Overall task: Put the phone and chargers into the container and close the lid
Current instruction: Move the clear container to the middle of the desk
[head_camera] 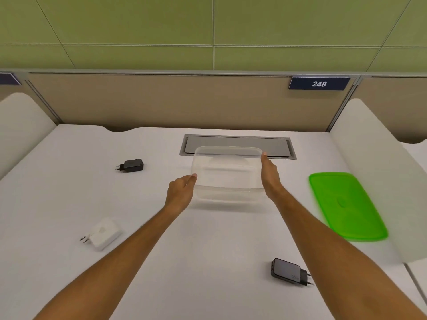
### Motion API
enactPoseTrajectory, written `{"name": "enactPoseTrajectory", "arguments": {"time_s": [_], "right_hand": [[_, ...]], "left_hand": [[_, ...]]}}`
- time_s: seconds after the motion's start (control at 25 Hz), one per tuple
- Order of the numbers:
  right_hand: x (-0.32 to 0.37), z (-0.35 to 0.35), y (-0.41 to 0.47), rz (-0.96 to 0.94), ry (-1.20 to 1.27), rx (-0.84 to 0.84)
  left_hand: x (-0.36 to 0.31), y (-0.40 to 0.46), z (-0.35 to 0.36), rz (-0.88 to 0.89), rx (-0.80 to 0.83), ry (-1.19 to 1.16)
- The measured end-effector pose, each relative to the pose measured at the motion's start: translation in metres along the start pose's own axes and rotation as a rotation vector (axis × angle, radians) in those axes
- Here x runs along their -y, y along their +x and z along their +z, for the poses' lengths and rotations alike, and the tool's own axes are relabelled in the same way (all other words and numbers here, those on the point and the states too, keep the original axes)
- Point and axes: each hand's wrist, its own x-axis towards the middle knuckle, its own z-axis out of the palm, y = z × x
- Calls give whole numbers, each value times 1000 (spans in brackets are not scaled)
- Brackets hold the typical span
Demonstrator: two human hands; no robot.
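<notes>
Both hands, left (181,190) and right (270,175), grip the empty container (227,174) by its sides, apparently just above the desk (208,262). Chargers lie outside the grip; no phone visible. Thin walls may flex and slip.

Just one camera here, head-mounted, so it looks forward and down from the wearer's eye level onto the white table (143,269), pretty close in. Both forearms run up from the bottom corners toward the middle of the frame. It's wide-angle, so straight edges bow a bit, and the top half catches the beige partition (161,100) and the green wall (138,24) behind it.
</notes>
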Motion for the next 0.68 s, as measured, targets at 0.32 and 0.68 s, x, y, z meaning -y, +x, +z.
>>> {"name": "enactPoseTrajectory", "arguments": {"time_s": [0.32, 0.68], "right_hand": [[-12, 9, 6, 44, 14, 21], [-17, 8, 10, 49, 5, 37]], "left_hand": [[12, -4, 1, -11, -29, 3], [20, -5, 7, 6, -30, -20]]}}
